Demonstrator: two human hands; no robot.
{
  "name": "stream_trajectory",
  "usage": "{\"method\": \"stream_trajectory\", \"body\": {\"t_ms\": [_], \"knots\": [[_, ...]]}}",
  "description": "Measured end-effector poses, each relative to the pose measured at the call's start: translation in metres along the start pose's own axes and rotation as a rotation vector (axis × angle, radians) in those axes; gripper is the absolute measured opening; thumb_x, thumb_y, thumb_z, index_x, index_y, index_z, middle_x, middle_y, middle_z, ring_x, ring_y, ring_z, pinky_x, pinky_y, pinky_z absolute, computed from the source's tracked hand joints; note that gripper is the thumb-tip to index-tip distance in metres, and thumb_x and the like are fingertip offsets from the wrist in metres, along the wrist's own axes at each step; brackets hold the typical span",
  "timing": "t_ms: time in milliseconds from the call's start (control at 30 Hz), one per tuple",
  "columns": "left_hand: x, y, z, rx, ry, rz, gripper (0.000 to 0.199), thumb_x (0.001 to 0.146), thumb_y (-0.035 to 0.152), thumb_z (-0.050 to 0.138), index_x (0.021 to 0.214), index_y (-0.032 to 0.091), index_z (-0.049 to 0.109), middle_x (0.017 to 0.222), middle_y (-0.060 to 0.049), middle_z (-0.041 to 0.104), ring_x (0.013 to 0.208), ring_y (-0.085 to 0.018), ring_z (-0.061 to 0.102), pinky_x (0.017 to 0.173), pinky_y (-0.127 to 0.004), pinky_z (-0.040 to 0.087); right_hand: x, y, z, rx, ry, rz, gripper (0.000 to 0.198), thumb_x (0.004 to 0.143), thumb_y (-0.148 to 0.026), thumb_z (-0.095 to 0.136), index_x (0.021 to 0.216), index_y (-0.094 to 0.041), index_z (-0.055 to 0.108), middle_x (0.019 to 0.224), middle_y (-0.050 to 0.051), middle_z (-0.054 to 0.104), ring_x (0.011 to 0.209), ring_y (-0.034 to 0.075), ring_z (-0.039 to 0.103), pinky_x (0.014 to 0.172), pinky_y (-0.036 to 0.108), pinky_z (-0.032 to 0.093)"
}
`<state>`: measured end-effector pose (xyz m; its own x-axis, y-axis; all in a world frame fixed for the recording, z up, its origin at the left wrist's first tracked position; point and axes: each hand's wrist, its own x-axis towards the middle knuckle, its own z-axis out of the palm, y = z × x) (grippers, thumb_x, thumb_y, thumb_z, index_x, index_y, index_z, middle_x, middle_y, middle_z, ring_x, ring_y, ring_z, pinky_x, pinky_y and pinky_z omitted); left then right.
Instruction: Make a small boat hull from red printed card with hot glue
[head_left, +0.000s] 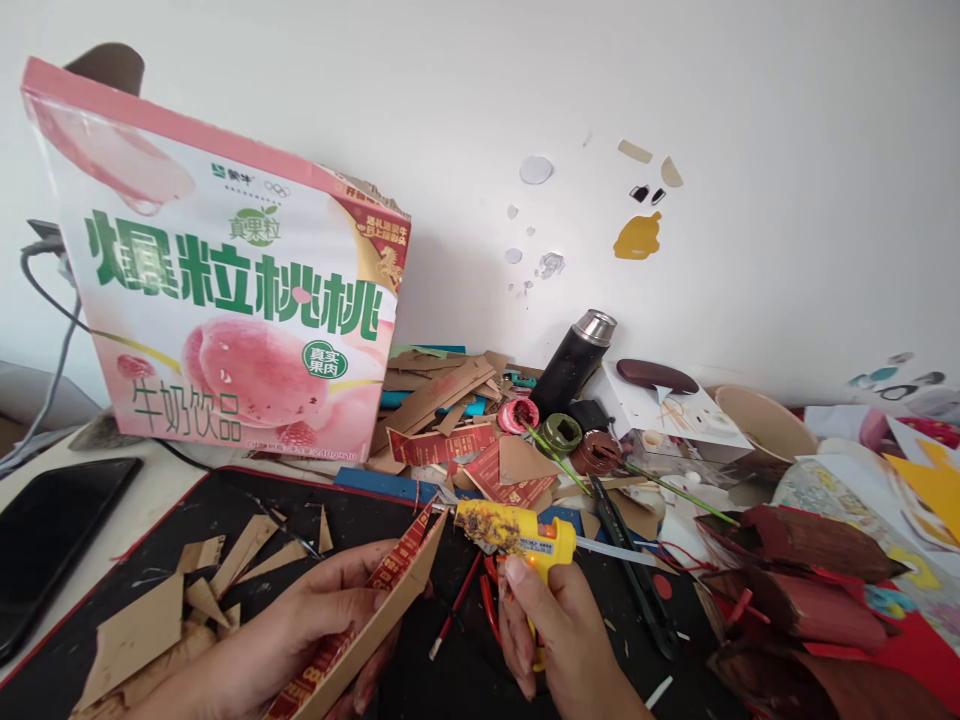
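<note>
A yellow hot glue gun (517, 532) with a scorched, dirty front is gripped in my right hand (559, 625). A clear glue stick (615, 550) sticks out of its back end. Between the fingers and thumb of my left hand (330, 610) is a folded strip of cardboard (375, 640), red with print on one side and plain brown on the other. The gun's nozzle points left and sits at the strip's upper tip; whether they touch, I cannot tell. Below the gun, red-handled tools lie on the black mat, partly hidden by my right hand.
Cardboard scraps (139, 630) lie at left beside a phone (60, 550). A large pink drink carton (225, 280) stands behind. Further right are a black thermos (570, 360), rolls of tape (517, 414), a black utility knife (637, 570) and reddish-brown cardboard pieces (817, 605).
</note>
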<state>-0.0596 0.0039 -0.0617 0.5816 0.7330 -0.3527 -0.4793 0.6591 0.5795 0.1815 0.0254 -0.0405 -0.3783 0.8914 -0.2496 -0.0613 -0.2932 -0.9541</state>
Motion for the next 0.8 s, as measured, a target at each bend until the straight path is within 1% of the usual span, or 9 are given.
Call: {"method": "stream_trajectory", "body": {"t_ms": [200, 333, 433, 600, 700, 800], "knots": [[-0.001, 0.000, 0.000, 0.009, 0.022, 0.000, 0.027, 0.086, 0.025, 0.067, 0.111, 0.019, 0.070, 0.053, -0.004, 0.070, 0.034, -0.013, 0.052, 0.030, -0.018, 0.045, 0.001, -0.002, 0.000, 0.004, -0.008, -0.018, 0.077, 0.092, -0.080, 0.055, 0.043, -0.023, 0.040, 0.034, -0.004, 0.034, 0.028, 0.005, 0.033, 0.034, 0.021, 0.022], [-0.002, -0.003, -0.001, 0.001, 0.064, 0.001, 0.026, 0.084, 0.024, 0.069, 0.109, 0.019, 0.071, 0.053, -0.003, 0.070, 0.035, -0.014, 0.054, 0.030, -0.018, 0.046, 0.002, 0.003, -0.001, 0.017, 0.011, -0.032, 0.075, 0.094, -0.077, 0.055, 0.044, -0.023, 0.040, 0.034, -0.005, 0.031, 0.027, 0.005, 0.032, 0.034, 0.021, 0.020], [-0.001, -0.003, -0.001, 0.001, 0.060, 0.007, 0.026, 0.084, 0.025, 0.069, 0.110, 0.019, 0.071, 0.052, -0.003, 0.069, 0.035, -0.013, 0.054, 0.030, -0.018, 0.045, 0.002, 0.006, -0.002, 0.012, 0.014, -0.039, 0.075, 0.095, -0.076, 0.054, 0.043, -0.023, 0.039, 0.033, -0.005, 0.032, 0.027, 0.005, 0.032, 0.034, 0.021, 0.020], [-0.001, 0.005, 0.006, 0.021, 0.038, -0.009, 0.026, 0.084, 0.028, 0.071, 0.108, 0.020, 0.071, 0.052, -0.003, 0.069, 0.034, -0.013, 0.052, 0.030, -0.018, 0.045, 0.000, 0.003, -0.001, -0.005, 0.007, -0.022, 0.077, 0.093, -0.079, 0.054, 0.043, -0.023, 0.040, 0.033, -0.005, 0.032, 0.027, 0.005, 0.033, 0.034, 0.020, 0.020], [-0.004, 0.011, 0.012, 0.028, 0.066, -0.027, 0.029, 0.080, 0.028, 0.074, 0.107, 0.020, 0.071, 0.053, -0.003, 0.070, 0.036, -0.013, 0.054, 0.032, -0.018, 0.047, 0.000, -0.001, 0.000, -0.019, -0.008, -0.001, 0.078, 0.090, -0.082, 0.055, 0.043, -0.022, 0.040, 0.033, -0.004, 0.035, 0.028, 0.005, 0.034, 0.034, 0.020, 0.021], [-0.005, 0.011, 0.013, 0.032, 0.078, -0.027, 0.029, 0.080, 0.027, 0.074, 0.108, 0.019, 0.071, 0.053, -0.004, 0.070, 0.036, -0.013, 0.054, 0.032, -0.018, 0.047, 0.000, -0.004, 0.001, -0.023, -0.011, 0.013, 0.079, 0.088, -0.084, 0.055, 0.043, -0.022, 0.040, 0.034, -0.004, 0.035, 0.028, 0.005, 0.034, 0.034, 0.019, 0.021]]}}
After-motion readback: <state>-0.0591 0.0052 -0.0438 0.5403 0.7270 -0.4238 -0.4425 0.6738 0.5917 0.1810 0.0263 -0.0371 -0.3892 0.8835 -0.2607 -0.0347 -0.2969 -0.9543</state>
